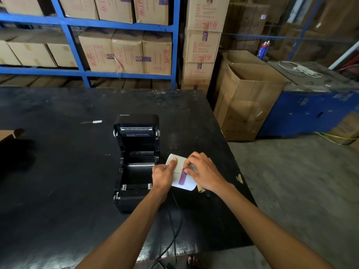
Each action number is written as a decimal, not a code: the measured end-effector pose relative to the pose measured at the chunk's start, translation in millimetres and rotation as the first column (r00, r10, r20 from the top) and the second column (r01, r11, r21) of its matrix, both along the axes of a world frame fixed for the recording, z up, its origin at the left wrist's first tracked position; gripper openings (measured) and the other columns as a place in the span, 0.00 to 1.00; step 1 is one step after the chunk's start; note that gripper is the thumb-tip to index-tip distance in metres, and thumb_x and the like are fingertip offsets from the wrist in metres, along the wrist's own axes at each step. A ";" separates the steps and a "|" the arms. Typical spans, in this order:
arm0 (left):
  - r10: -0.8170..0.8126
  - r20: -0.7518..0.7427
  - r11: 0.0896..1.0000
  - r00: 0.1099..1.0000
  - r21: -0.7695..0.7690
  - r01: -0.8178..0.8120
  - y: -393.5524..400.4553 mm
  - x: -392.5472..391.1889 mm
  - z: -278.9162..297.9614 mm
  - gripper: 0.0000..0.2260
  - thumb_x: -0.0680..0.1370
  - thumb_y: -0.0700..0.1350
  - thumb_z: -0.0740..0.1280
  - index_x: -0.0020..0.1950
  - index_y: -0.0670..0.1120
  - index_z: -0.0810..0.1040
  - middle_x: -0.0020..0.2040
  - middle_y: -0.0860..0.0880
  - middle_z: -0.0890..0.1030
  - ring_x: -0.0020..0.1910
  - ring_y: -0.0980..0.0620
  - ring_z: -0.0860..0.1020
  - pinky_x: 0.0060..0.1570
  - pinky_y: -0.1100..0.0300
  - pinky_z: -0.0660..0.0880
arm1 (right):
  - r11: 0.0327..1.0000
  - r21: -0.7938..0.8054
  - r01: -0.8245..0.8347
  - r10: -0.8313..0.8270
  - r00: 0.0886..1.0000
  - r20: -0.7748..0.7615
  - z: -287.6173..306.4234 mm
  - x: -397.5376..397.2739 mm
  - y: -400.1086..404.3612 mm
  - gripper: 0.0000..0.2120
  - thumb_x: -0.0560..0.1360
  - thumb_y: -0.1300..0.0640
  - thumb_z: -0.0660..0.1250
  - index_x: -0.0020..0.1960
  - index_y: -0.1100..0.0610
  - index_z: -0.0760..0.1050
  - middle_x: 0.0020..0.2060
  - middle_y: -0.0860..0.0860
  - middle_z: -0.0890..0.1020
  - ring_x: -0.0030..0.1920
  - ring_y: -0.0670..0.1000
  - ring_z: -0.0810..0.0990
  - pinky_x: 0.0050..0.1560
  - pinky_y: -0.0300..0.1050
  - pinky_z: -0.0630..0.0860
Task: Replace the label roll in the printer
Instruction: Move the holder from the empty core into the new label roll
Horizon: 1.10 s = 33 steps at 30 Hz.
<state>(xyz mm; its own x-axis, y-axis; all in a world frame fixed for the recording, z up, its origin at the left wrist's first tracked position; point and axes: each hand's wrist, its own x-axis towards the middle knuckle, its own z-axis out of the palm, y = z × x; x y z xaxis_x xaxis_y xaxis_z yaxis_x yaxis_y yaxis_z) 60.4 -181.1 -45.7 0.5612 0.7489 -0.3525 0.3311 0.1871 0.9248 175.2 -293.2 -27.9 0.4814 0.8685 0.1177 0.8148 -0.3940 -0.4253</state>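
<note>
Label roll [182, 175] half hidden by both hands, brown scrap [201, 189] beneath – unidentifiable, box print blurred.

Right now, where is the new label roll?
In the head view, the roll is held in both hands, left hand and right hand, just to the right of the open printer, above the black table.

Your desk [58, 171] is matt black with pale scuffs, and the printer [136, 152] on it is black too, its name in small white letters. The roll [186, 183] you hold is white with a purple strip [182, 179]. Behind, the shelf [66, 22] is bright blue, stacked with tan boxes [126, 53] printed in red and purple.
</note>
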 end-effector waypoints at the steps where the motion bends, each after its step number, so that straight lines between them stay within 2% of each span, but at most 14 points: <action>1: 0.000 -0.002 1.000 1.000 -0.004 0.000 0.4 0.9 -0.5 0.24 0.78 0.59 0.66 0.45 0.37 0.83 0.60 0.36 0.78 0.53 0.40 0.82 0.44 0.55 0.77 | 1.000 -0.010 -0.015 0.015 1.000 0.006 -0.2 1.4 -0.2 0.06 0.76 0.51 0.70 0.47 0.45 0.72 0.52 0.42 0.74 0.54 0.45 0.72 0.57 0.48 0.73; 4: 0.008 -0.018 1.000 1.000 -0.009 -0.009 1.0 3.6 -2.1 0.24 0.78 0.59 0.66 0.45 0.37 0.84 0.60 0.37 0.78 0.54 0.41 0.81 0.52 0.51 0.79 | 1.000 0.002 -0.021 0.021 1.000 0.009 -2.9 5.2 -0.9 0.09 0.75 0.50 0.71 0.49 0.42 0.70 0.52 0.41 0.75 0.53 0.44 0.73 0.58 0.48 0.74; 8: 0.019 -0.014 1.000 1.000 -0.008 -0.020 2.1 5.4 -3.8 0.24 0.78 0.59 0.67 0.44 0.36 0.84 0.59 0.36 0.78 0.53 0.40 0.82 0.51 0.51 0.79 | 0.998 0.066 -0.004 0.000 0.998 0.058 -7.9 8.0 -2.0 0.12 0.75 0.47 0.71 0.58 0.44 0.80 0.53 0.43 0.79 0.54 0.46 0.76 0.59 0.47 0.71; 12: 0.027 -0.019 0.999 0.999 -0.021 -0.027 4.5 7.9 -3.8 0.25 0.78 0.59 0.66 0.45 0.36 0.83 0.59 0.35 0.78 0.54 0.39 0.82 0.56 0.46 0.79 | 0.993 0.116 -0.009 -0.005 0.993 0.121 -6.4 11.4 -1.9 0.08 0.73 0.48 0.73 0.52 0.46 0.84 0.50 0.43 0.82 0.51 0.46 0.79 0.58 0.51 0.73; 16: 0.018 -0.012 1.000 1.000 0.008 -0.018 7.0 11.8 -4.0 0.26 0.78 0.59 0.66 0.44 0.34 0.83 0.58 0.34 0.79 0.49 0.41 0.82 0.46 0.52 0.78 | 0.990 0.124 -0.068 0.045 0.983 0.181 -6.8 14.7 0.1 0.05 0.75 0.49 0.71 0.49 0.48 0.81 0.49 0.44 0.81 0.50 0.46 0.79 0.58 0.50 0.74; 19: 0.019 -0.017 1.000 1.000 -0.008 -0.019 7.4 14.1 -6.6 0.26 0.78 0.59 0.66 0.44 0.34 0.82 0.57 0.34 0.79 0.47 0.43 0.81 0.47 0.49 0.78 | 0.986 0.122 -0.110 0.076 0.963 0.257 -7.0 16.0 -0.6 0.06 0.75 0.50 0.72 0.49 0.51 0.79 0.47 0.46 0.82 0.48 0.47 0.80 0.57 0.49 0.74; 21: 0.033 -0.035 0.999 0.999 -0.020 -0.034 6.9 14.8 -9.0 0.24 0.78 0.60 0.66 0.46 0.37 0.83 0.59 0.36 0.78 0.50 0.44 0.81 0.49 0.50 0.78 | 0.980 0.131 -0.150 0.108 0.952 0.287 -8.0 15.5 -3.9 0.06 0.74 0.52 0.72 0.48 0.52 0.77 0.45 0.47 0.83 0.47 0.47 0.80 0.57 0.48 0.74; 23: 0.050 -0.041 0.998 0.998 -0.031 -0.051 7.8 15.8 -12.3 0.23 0.78 0.60 0.66 0.47 0.39 0.83 0.60 0.38 0.78 0.52 0.43 0.81 0.48 0.52 0.78 | 0.970 0.153 -0.187 0.153 0.966 0.209 -10.2 14.6 -11.2 0.05 0.75 0.55 0.71 0.48 0.52 0.75 0.45 0.46 0.82 0.48 0.44 0.78 0.55 0.39 0.73; 25: 0.067 -0.033 0.997 0.997 -0.032 -0.068 9.4 16.8 -15.1 0.23 0.77 0.60 0.67 0.45 0.38 0.82 0.59 0.37 0.78 0.50 0.43 0.81 0.45 0.53 0.78 | 0.971 0.163 -0.173 0.174 0.985 0.008 -12.0 16.3 -21.2 0.03 0.78 0.56 0.67 0.49 0.51 0.73 0.46 0.44 0.79 0.49 0.41 0.77 0.50 0.31 0.74; 27: 0.091 -0.033 0.996 0.995 -0.018 -0.092 11.8 18.2 -17.6 0.24 0.77 0.60 0.67 0.43 0.37 0.82 0.59 0.36 0.78 0.50 0.42 0.82 0.48 0.51 0.79 | 0.981 0.104 -0.162 0.178 0.970 -0.168 -16.5 21.5 -33.2 0.03 0.79 0.57 0.66 0.49 0.50 0.74 0.46 0.42 0.78 0.48 0.41 0.78 0.49 0.31 0.75; 29: 0.104 -0.050 0.994 0.993 -0.008 -0.105 14.0 17.8 -19.8 0.23 0.77 0.60 0.68 0.41 0.39 0.81 0.61 0.35 0.77 0.53 0.40 0.81 0.54 0.48 0.80 | 0.980 -0.009 -0.199 0.187 0.936 -0.299 -27.0 25.1 -45.7 0.03 0.78 0.57 0.67 0.48 0.50 0.76 0.44 0.42 0.80 0.46 0.42 0.80 0.47 0.33 0.76; 33: 0.093 -0.060 0.994 0.994 -0.043 -0.095 13.3 15.2 -25.7 0.22 0.77 0.61 0.68 0.45 0.41 0.82 0.62 0.38 0.76 0.56 0.40 0.80 0.60 0.43 0.78 | 0.967 -0.155 -0.200 0.116 0.896 -0.428 -67.4 21.4 -63.5 0.02 0.77 0.58 0.69 0.46 0.54 0.79 0.40 0.45 0.83 0.43 0.44 0.81 0.47 0.35 0.77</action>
<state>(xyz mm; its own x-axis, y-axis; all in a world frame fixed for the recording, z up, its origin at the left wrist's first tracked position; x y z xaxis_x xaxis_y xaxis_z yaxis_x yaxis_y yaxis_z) 75.6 -167.8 -71.4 0.4668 0.7797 -0.4172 0.3623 0.2618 0.8945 196.6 -356.7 -95.3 0.3046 0.9227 -0.2364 0.6402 -0.3821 -0.6664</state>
